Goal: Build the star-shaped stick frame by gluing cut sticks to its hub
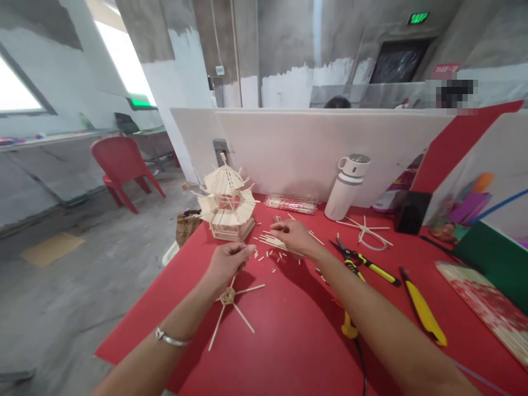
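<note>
My left hand (229, 262) is closed in a pinch above the red table, and whatever lies between its fingertips is too small to name. Just below it rests a star-shaped frame (227, 297) of thin wooden sticks with a woven centre. My right hand (293, 236) hovers over a bundle of loose sticks (270, 240), its thumb and fingers pinched together; what they grip I cannot make out. Short cut stick pieces (274, 270) lie scattered between the hands. Behind my left hand stands a tiered stick pagoda (228, 201).
On the red table (264, 352) are cutting pliers (373, 268), a yellow utility knife (423, 309), a yellow-handled corded tool (349, 327), a white bottle (347, 190), another stick star (364, 228) and packs of sticks (291, 203). A white partition (289, 148) closes the back.
</note>
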Motion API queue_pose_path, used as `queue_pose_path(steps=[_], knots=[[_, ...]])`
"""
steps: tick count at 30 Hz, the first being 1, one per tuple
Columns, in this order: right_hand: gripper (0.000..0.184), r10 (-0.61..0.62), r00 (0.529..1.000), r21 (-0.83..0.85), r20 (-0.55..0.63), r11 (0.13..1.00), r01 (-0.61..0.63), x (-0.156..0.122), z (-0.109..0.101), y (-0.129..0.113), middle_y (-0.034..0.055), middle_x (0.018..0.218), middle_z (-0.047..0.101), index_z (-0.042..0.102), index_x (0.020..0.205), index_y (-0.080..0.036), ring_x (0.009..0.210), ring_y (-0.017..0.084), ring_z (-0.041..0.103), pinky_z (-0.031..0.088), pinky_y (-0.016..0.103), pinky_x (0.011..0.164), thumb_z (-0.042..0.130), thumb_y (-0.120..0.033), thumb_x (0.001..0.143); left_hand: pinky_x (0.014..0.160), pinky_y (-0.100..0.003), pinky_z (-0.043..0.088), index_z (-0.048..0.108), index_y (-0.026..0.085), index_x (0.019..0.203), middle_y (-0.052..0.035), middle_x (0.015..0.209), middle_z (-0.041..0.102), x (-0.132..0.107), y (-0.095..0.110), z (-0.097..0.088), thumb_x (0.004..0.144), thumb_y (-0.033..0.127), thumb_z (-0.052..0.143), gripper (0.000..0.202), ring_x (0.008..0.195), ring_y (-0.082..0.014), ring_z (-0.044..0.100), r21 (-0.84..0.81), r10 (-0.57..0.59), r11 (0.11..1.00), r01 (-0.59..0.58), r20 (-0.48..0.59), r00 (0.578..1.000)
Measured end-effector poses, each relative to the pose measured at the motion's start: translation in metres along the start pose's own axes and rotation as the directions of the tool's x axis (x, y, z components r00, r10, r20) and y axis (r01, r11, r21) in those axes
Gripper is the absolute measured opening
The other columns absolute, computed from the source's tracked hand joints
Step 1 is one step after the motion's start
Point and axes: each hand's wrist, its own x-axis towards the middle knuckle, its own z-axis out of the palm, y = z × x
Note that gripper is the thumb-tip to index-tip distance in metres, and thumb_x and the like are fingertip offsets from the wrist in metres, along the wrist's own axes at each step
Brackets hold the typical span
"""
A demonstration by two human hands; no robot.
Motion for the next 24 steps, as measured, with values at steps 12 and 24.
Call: queue_pose_path(steps=[12, 24], knots=[[0.025, -0.306, 0.951, 0.361, 0.033, 0.891, 0.275, -0.048, -0.011, -0.029, -0.0042, 0.059, 0.061, 0.074, 0.076, -0.018, 0.055, 0.008, 0.048, 0.037, 0.023, 0.061, 0.055, -0.031, 0.086, 0.042, -0.02, 0.025, 0.067, 0.014, 0.067, 0.0056, 0.045, 0.048, -0.006, 0.012, 0.012, 0.061, 0.05, 0.079, 0.039, 0.042, -0.0057, 0.036, 0.108, 0.087, 0.99, -0.091, 0.042, 0.995], [0.02, -0.201, 0.976, 0.507, -0.078, 0.835, 0.213, -0.079, -0.011, -0.027, -0.0021, 0.065, 0.063, 0.071, 0.077, -0.017, 0.057, 0.009, 0.048, 0.035, 0.021, 0.055, 0.057, -0.03, 0.083, 0.043, -0.02, 0.026, 0.066, 0.014, 0.069, 0.0059, 0.046, 0.047, -0.03, 0.025, 0.021, 0.061, 0.045, 0.081, 0.036, 0.043, -0.0055, 0.037, 0.064, 0.019, 0.998, -0.025, 0.089, 0.996]])
